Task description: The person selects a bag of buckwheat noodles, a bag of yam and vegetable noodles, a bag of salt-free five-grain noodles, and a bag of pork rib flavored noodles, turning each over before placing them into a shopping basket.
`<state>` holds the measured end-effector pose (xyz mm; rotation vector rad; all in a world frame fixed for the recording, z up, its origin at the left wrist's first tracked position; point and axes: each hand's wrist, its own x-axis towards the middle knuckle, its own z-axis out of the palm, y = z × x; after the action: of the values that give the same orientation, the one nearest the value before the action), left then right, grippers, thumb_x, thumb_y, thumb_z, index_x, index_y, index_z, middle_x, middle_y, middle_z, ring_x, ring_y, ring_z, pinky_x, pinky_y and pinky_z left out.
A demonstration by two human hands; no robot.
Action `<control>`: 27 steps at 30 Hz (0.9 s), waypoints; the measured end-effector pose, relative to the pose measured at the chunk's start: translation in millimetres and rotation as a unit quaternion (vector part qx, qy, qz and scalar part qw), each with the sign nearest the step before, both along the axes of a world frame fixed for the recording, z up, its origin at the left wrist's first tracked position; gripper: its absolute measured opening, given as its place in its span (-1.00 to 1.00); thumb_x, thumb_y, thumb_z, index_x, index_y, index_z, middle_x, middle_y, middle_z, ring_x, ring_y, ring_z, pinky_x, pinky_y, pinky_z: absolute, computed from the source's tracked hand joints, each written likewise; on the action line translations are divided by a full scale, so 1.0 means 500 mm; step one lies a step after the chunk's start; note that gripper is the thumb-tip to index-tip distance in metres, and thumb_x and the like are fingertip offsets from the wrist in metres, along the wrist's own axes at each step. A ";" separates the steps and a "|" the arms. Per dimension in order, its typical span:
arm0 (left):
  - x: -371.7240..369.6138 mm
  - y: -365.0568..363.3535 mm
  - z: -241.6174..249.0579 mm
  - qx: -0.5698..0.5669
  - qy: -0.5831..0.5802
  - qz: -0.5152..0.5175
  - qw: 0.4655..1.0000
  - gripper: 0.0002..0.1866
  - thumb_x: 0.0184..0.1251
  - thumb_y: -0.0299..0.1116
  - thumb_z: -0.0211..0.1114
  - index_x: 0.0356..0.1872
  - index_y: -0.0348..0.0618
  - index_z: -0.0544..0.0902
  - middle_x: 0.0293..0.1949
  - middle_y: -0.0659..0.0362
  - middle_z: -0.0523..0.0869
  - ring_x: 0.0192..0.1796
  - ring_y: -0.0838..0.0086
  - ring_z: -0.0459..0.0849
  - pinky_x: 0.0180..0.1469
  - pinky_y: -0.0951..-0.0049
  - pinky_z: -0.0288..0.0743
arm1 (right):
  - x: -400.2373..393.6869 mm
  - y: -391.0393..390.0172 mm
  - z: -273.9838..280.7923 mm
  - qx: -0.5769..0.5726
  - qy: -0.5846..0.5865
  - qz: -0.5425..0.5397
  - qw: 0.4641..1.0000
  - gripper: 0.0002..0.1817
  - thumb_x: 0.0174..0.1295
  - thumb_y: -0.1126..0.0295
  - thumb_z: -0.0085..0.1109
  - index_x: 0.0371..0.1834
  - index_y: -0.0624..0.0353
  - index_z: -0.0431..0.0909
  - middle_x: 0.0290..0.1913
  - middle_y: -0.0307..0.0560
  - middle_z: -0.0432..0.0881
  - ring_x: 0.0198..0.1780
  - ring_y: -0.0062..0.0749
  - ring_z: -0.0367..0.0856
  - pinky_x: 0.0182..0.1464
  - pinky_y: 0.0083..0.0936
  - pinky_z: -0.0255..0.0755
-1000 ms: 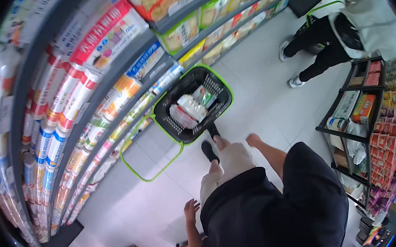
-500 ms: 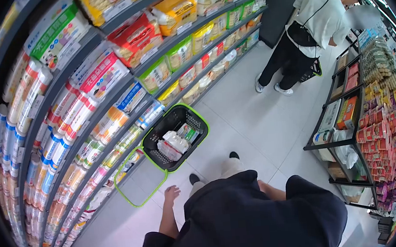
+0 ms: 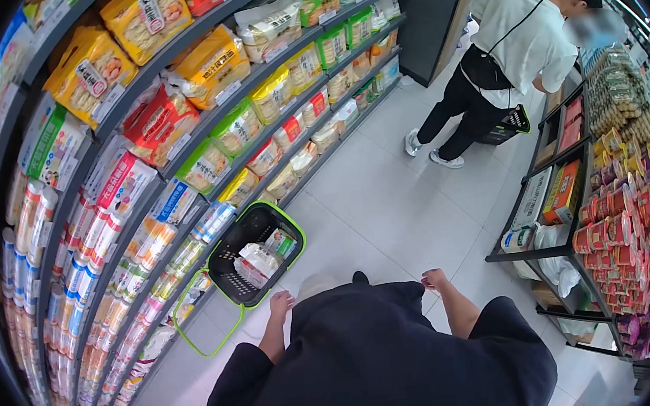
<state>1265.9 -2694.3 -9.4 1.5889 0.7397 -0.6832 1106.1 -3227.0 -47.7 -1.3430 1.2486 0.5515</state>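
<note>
My left hand (image 3: 280,302) hangs beside my left hip, just short of the shopping basket, with its fingers loosely bent and nothing in them. My right hand (image 3: 433,280) is out at my other side, likewise holding nothing, its fingers slightly curled. On the floor against the shelves stands a black shopping basket (image 3: 225,263) with a bright green rim. Its green handle (image 3: 240,321) is folded down toward me. Inside lie a few white and clear packages (image 3: 256,261) and a green-and-white packet (image 3: 280,242). Neither hand touches the basket.
Curved shelves of bagged and rolled dried noodles (image 3: 218,64) run along the left. Ahead on the right, a person (image 3: 521,27) in a white top carries a black basket (image 3: 502,127). A dark-framed rack (image 3: 537,253) with boxes and red packets lines the right side.
My body has moved forward, so the basket now sits closer to my left side. My right hand has come out from beside my body. The other person has shifted slightly.
</note>
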 end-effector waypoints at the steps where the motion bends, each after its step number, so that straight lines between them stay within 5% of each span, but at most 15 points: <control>1: 0.007 -0.017 0.005 0.021 -0.003 -0.010 1.000 -0.66 0.30 -0.24 0.21 -0.01 -0.24 0.54 -0.21 0.11 0.65 -0.24 0.37 0.69 -0.22 0.36 0.59 | -0.004 -0.023 -0.015 0.002 0.001 0.000 1.000 -0.81 0.20 0.39 0.10 -0.20 0.25 0.58 -0.34 -0.01 0.68 -0.36 -0.30 0.66 -0.31 -0.32 0.59; 6: 0.028 -0.044 0.011 0.010 0.006 -0.018 1.000 -0.67 0.30 -0.25 0.21 -0.03 -0.25 0.55 -0.20 0.10 0.65 -0.22 0.32 0.68 -0.20 0.36 0.57 | 0.040 -0.050 -0.041 0.018 0.043 -0.028 0.999 -0.80 0.20 0.38 0.10 -0.21 0.26 0.59 -0.34 0.01 0.69 -0.38 -0.28 0.67 -0.31 -0.30 0.60; 8: 0.031 -0.043 0.003 0.041 0.039 -0.027 0.998 -0.68 0.28 -0.26 0.21 -0.04 -0.24 0.56 -0.20 0.10 0.64 -0.22 0.31 0.67 -0.20 0.35 0.57 | 0.044 -0.049 -0.129 0.026 0.034 -0.008 0.999 -0.83 0.23 0.38 0.11 -0.18 0.16 0.62 -0.30 -0.04 0.68 -0.29 -0.26 0.67 -0.24 -0.27 0.55; 9: 0.037 -0.049 0.006 0.041 0.038 -0.028 0.998 -0.68 0.28 -0.26 0.21 -0.04 -0.24 0.56 -0.20 0.10 0.64 -0.22 0.31 0.67 -0.20 0.35 0.57 | 0.032 -0.056 -0.220 -0.142 -0.103 0.305 0.936 -0.84 0.22 0.38 0.13 -0.21 0.15 0.63 -0.30 -0.03 0.69 -0.28 -0.29 0.68 -0.24 -0.33 0.54; 10: 0.042 -0.054 0.010 0.057 0.075 -0.030 0.995 -0.69 0.27 -0.26 0.21 -0.05 -0.23 0.56 -0.21 0.10 0.64 -0.22 0.31 0.66 -0.20 0.33 0.56 | 0.033 -0.067 -0.267 -0.289 -0.222 0.573 0.734 -0.85 0.21 0.38 0.14 -0.23 0.14 0.65 -0.31 -0.02 0.69 -0.27 -0.31 0.68 -0.23 -0.40 0.54; 11: 0.048 -0.059 0.008 0.073 0.114 -0.033 0.990 -0.69 0.25 -0.26 0.21 -0.07 -0.22 0.57 -0.22 0.11 0.64 -0.22 0.31 0.66 -0.20 0.31 0.55 | 0.048 -0.065 -0.256 -0.290 -0.220 0.572 0.735 -0.85 0.21 0.38 0.14 -0.23 0.14 0.65 -0.31 -0.02 0.69 -0.27 -0.31 0.68 -0.23 -0.40 0.54; 13: 0.073 -0.062 -0.012 0.056 0.117 -0.043 0.991 -0.71 0.23 -0.26 0.21 -0.09 -0.20 0.57 -0.23 0.11 0.64 -0.23 0.32 0.64 -0.21 0.29 0.53 | 0.081 -0.053 -0.219 -0.030 -0.218 0.306 0.927 -0.73 0.16 0.32 0.22 -0.21 0.31 0.67 -0.29 0.02 0.70 -0.33 -0.30 0.68 -0.23 -0.51 0.58; 17: 0.186 -0.108 -0.049 0.050 0.095 -0.099 0.989 -0.75 0.18 -0.23 0.24 -0.19 -0.14 0.56 -0.26 0.14 0.64 -0.28 0.36 0.61 -0.25 0.25 0.48 | 0.136 -0.084 -0.168 0.042 -0.202 0.177 0.962 -0.80 0.17 0.38 0.19 -0.25 0.29 0.64 -0.33 -0.02 0.67 -0.31 -0.30 0.65 -0.22 -0.43 0.58; 21: 0.383 -0.206 -0.110 0.051 0.041 -0.076 0.995 -0.73 0.16 -0.17 0.26 -0.20 -0.08 0.57 -0.32 0.18 0.65 -0.34 0.35 0.61 -0.31 0.22 0.51 | 0.257 -0.112 0.024 -0.035 0.037 0.104 0.993 -0.85 0.19 0.45 0.11 -0.25 0.26 0.61 -0.35 -0.04 0.62 -0.31 -0.30 0.62 -0.24 -0.35 0.57; 23: 0.525 -0.219 -0.268 0.021 -0.253 -0.270 0.929 -0.76 0.26 -0.26 0.19 -0.15 -0.16 0.58 -0.34 0.16 0.66 -0.37 0.39 0.66 -0.35 0.35 0.56 | 0.306 -0.157 0.028 0.016 0.080 0.037 0.996 -0.86 0.18 0.47 0.03 -0.25 0.17 0.57 -0.39 -0.07 0.55 -0.39 -0.32 0.56 -0.24 -0.24 0.54; 25: 0.683 -0.306 -0.178 -0.195 -0.085 -0.008 0.977 -0.74 0.33 -0.26 0.17 -0.08 -0.17 0.58 -0.33 0.17 0.66 -0.35 0.44 0.67 -0.34 0.39 0.57 | 0.367 -0.226 0.002 0.047 0.088 0.008 0.995 -0.87 0.17 0.42 0.04 -0.26 0.13 0.57 -0.39 -0.09 0.54 -0.38 -0.31 0.55 -0.19 -0.21 0.53; 27: 0.803 -0.417 0.013 -0.077 -0.146 -0.064 0.984 -0.68 0.38 -0.19 0.17 -0.01 -0.18 0.57 -0.23 0.15 0.66 -0.27 0.46 0.68 -0.24 0.43 0.57 | 0.417 -0.293 -0.067 0.068 0.101 -0.011 0.992 -0.85 0.15 0.30 0.09 -0.27 0.07 0.57 -0.38 -0.13 0.53 -0.30 -0.30 0.53 -0.11 -0.13 0.49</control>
<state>1667.5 -2902.7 -3.0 1.5609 0.3632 -0.5694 1314.8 -3373.4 -81.1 -1.1796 1.3631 0.7578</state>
